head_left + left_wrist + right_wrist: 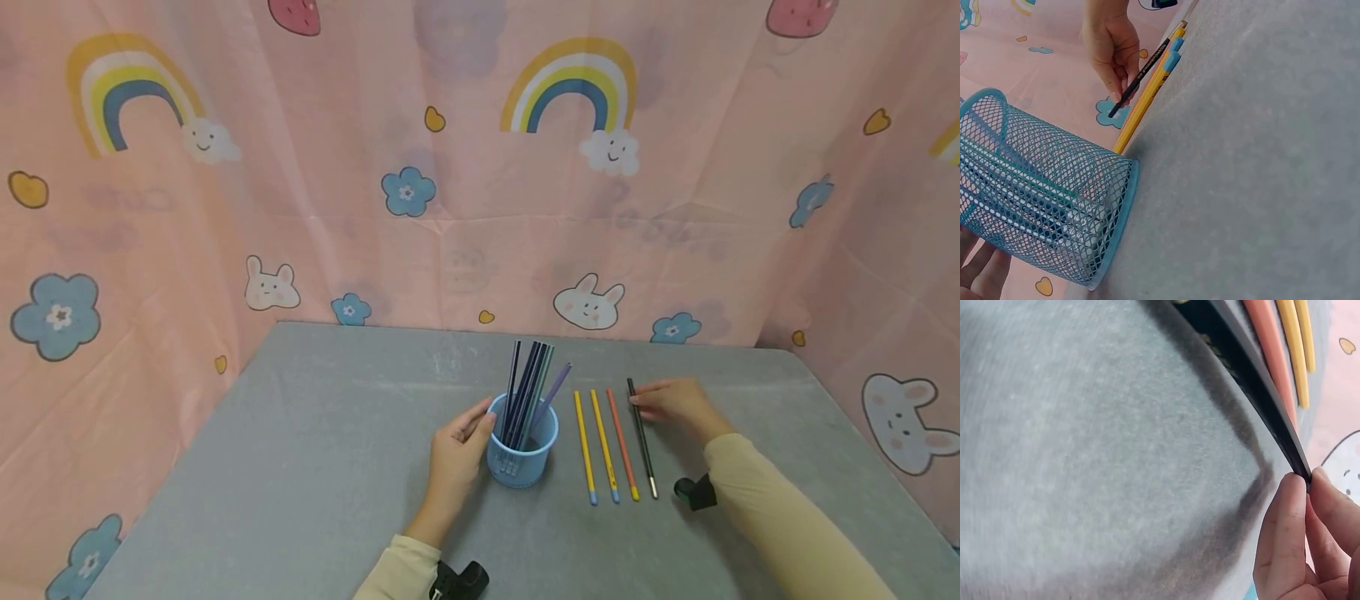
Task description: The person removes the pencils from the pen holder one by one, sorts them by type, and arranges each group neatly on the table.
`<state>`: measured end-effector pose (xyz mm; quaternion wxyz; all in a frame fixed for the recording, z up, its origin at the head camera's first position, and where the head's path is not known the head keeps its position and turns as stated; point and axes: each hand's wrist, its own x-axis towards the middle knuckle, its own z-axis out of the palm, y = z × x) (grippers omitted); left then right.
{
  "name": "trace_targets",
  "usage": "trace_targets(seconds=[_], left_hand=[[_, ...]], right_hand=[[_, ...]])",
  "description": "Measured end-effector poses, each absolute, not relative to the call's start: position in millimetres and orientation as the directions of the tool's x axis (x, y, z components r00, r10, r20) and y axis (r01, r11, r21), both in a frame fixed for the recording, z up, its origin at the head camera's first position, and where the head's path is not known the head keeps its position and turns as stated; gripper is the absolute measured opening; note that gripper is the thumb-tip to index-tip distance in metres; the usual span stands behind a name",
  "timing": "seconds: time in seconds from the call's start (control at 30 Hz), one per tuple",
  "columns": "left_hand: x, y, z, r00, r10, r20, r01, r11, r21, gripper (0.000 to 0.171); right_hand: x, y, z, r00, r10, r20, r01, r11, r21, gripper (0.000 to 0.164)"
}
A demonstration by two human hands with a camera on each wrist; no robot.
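Observation:
A blue mesh pencil cup (516, 472) stands upright on the grey table, holding several dark pencils (528, 392) and a purple one (555, 390). My left hand (459, 454) grips the cup by its left side, thumb toward the front; its fingertips (988, 272) also show against the mesh in the left wrist view. Between thumb and fingers, my right hand (678, 404) pinches the far end of a black pencil (642, 442). That pencil lies beside an orange pencil (622, 446) and two yellow pencils (585, 446), set roughly parallel to the cup's right.
The grey table (315, 467) reaches back to a pink curtain (337, 250) printed with rainbows, rabbits and flowers. Another pink curtain hangs along the right side. A black wrist camera (696, 492) sits by the right sleeve, another (459, 581) by the left.

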<state>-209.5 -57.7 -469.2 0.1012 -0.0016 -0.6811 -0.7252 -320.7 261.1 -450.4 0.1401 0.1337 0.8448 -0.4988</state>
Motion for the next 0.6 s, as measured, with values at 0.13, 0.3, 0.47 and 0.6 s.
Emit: trace_targets(seconds=[0.13, 0.3, 0.47, 0.6], left_hand=[[-209.0, -57.2, -469.6, -0.980, -0.147, 0.135, 0.145, -0.061, 0.988, 0.035], [-209.0, -57.5, -469.8, -0.980, -0.149, 0.130, 0.140, -0.057, 0.989, 0.035], [-209.1, -57.8, -469.9, -0.981, -0.145, 0.132, 0.140, -0.046, 0.989, 0.036], [-208.7, -57.8, -469.3, -0.981, -0.140, 0.134, 0.142, -0.053, 0.988, 0.036]], right_hand=[[-320.7, 260.9, -451.7, -0.924, 0.089, -0.373, 0.370, 0.460, -0.807, 0.040], [-320.9, 258.2, -452.6, -0.919, 0.102, -0.381, 0.382, 0.469, -0.797, 0.038], [-319.4, 255.3, -451.1, -0.916, 0.109, -0.387, 0.391, 0.460, -0.797, 0.036], [-319.1, 253.8, -452.6, -0.910, 0.134, -0.392, 0.408, 0.459, -0.789, 0.037]])
